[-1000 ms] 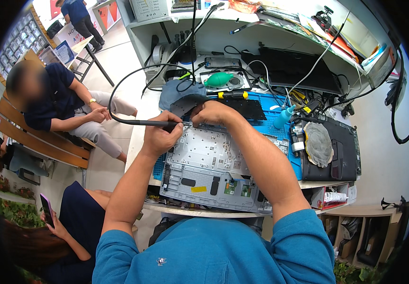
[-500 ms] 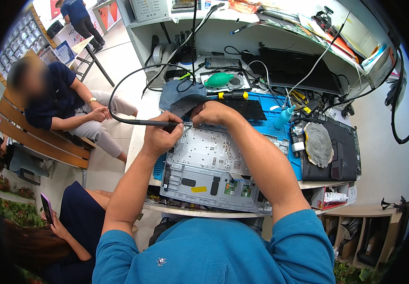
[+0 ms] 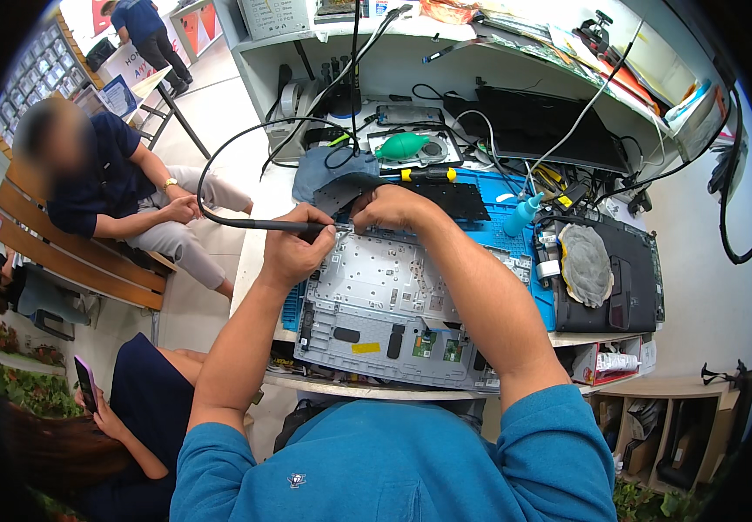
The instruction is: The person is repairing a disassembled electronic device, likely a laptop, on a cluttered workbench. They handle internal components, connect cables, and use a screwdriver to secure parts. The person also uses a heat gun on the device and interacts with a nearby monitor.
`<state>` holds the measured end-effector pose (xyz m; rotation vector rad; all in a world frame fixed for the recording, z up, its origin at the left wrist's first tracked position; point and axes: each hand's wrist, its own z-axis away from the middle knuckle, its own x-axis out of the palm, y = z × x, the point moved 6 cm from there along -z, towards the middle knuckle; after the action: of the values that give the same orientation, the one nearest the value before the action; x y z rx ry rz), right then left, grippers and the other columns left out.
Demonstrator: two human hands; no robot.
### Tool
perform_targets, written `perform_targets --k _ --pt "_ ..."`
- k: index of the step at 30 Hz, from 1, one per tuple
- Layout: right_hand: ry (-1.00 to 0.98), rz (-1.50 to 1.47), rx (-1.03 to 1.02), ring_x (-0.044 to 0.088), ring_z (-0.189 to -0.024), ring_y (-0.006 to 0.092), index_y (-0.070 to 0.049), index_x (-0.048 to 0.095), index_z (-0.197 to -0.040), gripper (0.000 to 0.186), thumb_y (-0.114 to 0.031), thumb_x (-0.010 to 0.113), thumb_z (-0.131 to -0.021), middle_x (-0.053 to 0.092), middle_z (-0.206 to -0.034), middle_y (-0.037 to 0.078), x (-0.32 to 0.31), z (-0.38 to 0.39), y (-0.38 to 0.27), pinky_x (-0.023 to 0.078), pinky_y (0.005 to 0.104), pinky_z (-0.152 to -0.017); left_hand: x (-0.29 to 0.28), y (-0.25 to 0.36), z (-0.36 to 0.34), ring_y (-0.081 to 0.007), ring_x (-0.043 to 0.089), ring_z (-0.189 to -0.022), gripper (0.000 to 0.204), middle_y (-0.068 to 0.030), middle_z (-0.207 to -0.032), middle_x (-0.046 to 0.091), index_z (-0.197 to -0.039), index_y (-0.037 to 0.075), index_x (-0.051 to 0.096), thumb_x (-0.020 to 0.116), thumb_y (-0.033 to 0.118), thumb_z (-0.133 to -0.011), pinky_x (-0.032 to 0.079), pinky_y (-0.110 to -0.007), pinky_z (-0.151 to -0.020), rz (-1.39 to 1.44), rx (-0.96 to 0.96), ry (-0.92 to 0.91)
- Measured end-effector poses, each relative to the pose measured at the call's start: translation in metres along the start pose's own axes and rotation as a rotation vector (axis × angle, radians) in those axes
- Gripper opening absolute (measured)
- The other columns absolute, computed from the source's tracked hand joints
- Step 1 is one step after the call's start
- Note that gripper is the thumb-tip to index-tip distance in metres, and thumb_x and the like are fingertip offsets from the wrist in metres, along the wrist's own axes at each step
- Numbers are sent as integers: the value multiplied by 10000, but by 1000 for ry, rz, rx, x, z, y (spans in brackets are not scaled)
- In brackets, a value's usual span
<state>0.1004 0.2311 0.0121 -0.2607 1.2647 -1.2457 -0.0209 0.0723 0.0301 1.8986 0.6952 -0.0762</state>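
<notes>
A silver-grey laptop chassis (image 3: 363, 271) lies inner side up on a blue work mat (image 3: 543, 300), partly covered by my right forearm. My left hand (image 3: 296, 248) is closed round the black handle of a corded soldering iron (image 3: 250, 224), held nearly level, its tip end toward my right hand. At the chassis's far left corner, my right hand (image 3: 385, 209) is closed in a pinch; what its fingertips hold is hidden. Just beyond them lie a grey-blue cloth (image 3: 319, 170) and a dark flat piece (image 3: 345, 191). A black perforated panel (image 3: 454, 202) rests past my right wrist.
Behind lie a green air blower (image 3: 402, 146) and a yellow-black screwdriver (image 3: 428, 175). A teal bottle (image 3: 524, 216) and a black laptop (image 3: 633, 291) topped by a grey pad (image 3: 587, 265) stand right. The iron's cable (image 3: 204, 187) loops left, near a seated person (image 3: 106, 178).
Both my hands, the soldering iron and the chassis stay practically in place. The seated person at the left has shifted their head and upper body slightly.
</notes>
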Motion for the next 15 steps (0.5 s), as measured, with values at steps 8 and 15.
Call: perform_targets --k 8,15 --pt "24 -96 -37 704 -877 216 -43 840 -985 395 -227 808 -637 792 -956 103 -1 4 -6 540 314 -847 1 2 0 -67 598 -542 76 -16 -699 646 -970 -1 649 718 29 -958 475 -225 -492 22 -21 -6" --pt "-14 -8 -29 729 -1034 274 -111 844 -1081 441 -304 790 -688 796 -1122 133 0 4 -5 550 359 -927 1 1 -1 -65 599 -543 84 -14 -701 647 -979 -1 650 723 37 -962 476 -225 -494 -14 -1 2"
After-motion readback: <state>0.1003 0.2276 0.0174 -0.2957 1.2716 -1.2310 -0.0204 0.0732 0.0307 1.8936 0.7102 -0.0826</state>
